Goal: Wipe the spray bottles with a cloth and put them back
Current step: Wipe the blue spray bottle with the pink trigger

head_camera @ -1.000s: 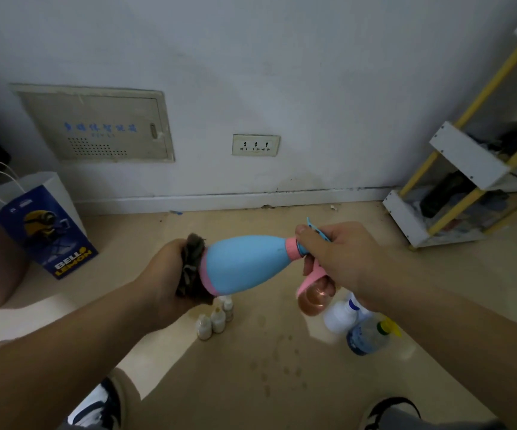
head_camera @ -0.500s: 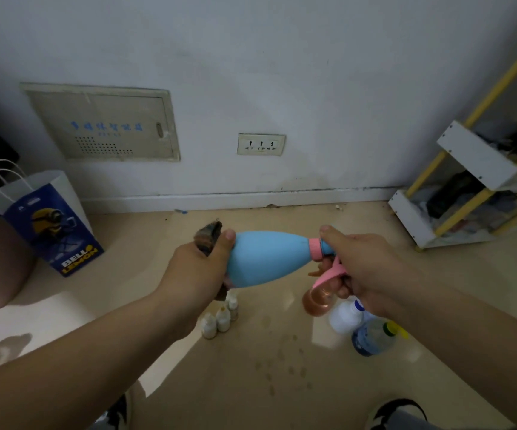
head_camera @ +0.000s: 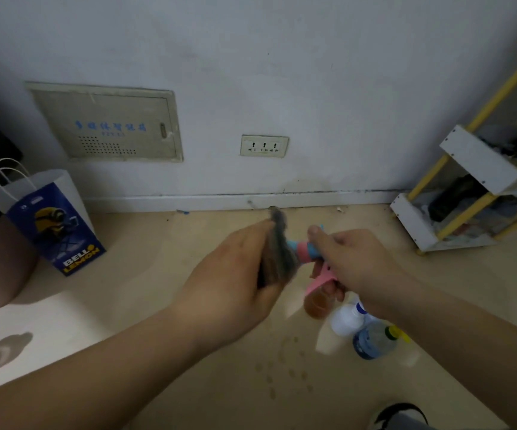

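plastic, pink at the collar and blue below, the spray bottle [head_camera: 303,251] lies sideways in the air over the floor [head_camera: 158,305], mostly hidden between the hands. the left hand [head_camera: 232,283] wraps a dark cloth [head_camera: 279,252] round its body; the right hand [head_camera: 353,265] grips the trigger head. it looks light, stiff and smooth, likely slippery under cloth, so the neck seems the surest hold. a white bottle [head_camera: 345,319] and a clear bottle [head_camera: 372,339] stand on the floor beneath.
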A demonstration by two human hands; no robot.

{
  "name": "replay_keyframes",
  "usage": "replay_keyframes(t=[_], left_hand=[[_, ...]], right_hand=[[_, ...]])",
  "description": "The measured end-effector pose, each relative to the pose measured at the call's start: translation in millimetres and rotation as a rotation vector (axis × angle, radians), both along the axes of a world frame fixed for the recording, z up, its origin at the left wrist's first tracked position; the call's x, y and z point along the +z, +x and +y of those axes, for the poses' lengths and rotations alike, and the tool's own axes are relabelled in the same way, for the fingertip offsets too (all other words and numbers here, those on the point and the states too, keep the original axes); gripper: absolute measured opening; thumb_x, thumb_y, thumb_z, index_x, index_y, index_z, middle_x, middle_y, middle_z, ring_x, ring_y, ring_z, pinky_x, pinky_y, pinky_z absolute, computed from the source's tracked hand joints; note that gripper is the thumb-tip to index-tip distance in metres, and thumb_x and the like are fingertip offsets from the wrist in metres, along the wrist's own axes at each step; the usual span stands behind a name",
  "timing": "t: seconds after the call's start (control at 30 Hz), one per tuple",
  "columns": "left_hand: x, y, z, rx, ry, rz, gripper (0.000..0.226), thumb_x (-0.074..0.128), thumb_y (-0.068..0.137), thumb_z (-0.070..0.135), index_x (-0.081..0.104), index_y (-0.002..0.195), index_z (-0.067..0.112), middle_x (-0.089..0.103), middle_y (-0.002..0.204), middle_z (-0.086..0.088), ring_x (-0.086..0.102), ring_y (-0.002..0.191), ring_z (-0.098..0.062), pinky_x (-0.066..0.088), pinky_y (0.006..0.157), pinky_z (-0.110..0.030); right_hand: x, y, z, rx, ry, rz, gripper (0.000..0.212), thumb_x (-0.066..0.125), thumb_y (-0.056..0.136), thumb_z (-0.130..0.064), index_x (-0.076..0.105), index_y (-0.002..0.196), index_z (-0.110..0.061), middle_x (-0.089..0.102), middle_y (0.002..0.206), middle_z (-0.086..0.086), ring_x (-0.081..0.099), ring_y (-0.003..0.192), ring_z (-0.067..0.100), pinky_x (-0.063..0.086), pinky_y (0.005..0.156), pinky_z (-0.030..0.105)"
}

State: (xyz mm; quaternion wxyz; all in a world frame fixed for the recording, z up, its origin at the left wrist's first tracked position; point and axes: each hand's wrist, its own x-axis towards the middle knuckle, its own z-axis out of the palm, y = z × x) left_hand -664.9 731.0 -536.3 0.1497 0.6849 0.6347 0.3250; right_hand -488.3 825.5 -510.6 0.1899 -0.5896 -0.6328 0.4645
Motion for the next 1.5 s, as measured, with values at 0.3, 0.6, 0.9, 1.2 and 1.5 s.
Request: replay_keyframes(t=[0.3,0.6,0.9,1.2,1.5], left_hand=[[2.9,-23.1,17.6,-0.101,-0.552,-0.458,0.01,0.062,0.082,0.028,0.068,0.077,0.034,0.066,0.07,0.013,0.058,0.063,-0.006,0.047,0.062,-0.025],[-0.5,-2.4,5.2,-0.226,-0.511,-0.341,0.02,0.07,0.082,0.023,0.059,0.095,0.034,0.066,0.087,0.011,0.062,0.075,-0.004,0.051,0.067,-0.028],[-6.0,2.3,0.3,-0.163,-0.422,-0.342,0.012,0.074,0.076,0.027,0.063,0.081,0.03,0.069,0.076,0.01,0.063,0.067,-0.006,0.052,0.061,-0.03],[-8.8,-10.4,10.1,0.223,-0.103,0.116,0.025,0.06,0.081,0.053,0.06,0.099,0.036,0.063,0.082,0.011,0.061,0.074,-0.011,0.055,0.068,-0.037],[-31.7,1.4,9.0,-0.121,0.16,0.398,0.041,0.057,0.086,0.042,0.065,0.115,0.015,0.064,0.095,-0.002,0.059,0.082,-0.023,0.05,0.069,-0.037]], right_hand=[[6.7,-0.7,-12.7,0.477,0.283,-0.144,0.049,0.056,0.099,-0.045,0.067,0.068,-0.009,0.063,0.058,0.017,0.061,0.053,0.028,0.048,0.054,0.039],[2.2,5.6,-10.7,0.587,0.303,-0.154,0.044,0.058,0.099,-0.045,0.06,0.061,-0.022,0.059,0.052,0.001,0.059,0.052,0.021,0.051,0.057,0.04],[9.5,3.7,-17.8,0.578,0.344,-0.011,0.024,0.081,0.084,-0.035,0.077,0.073,-0.015,0.069,0.063,0.005,0.064,0.05,0.02,0.053,0.052,0.043],[17.1,-1.9,-13.2,0.064,-0.313,-0.109,0.089,0.038,0.087,-0.084,0.067,0.08,0.0,0.066,0.063,0.018,0.058,0.045,0.024,0.042,0.046,0.029],[-0.2,-14.9,-20.6,0.012,-0.391,0.179,0.035,0.058,0.1,-0.033,0.064,0.092,0.001,0.063,0.06,0.013,0.057,0.046,0.022,0.048,0.045,0.03]])
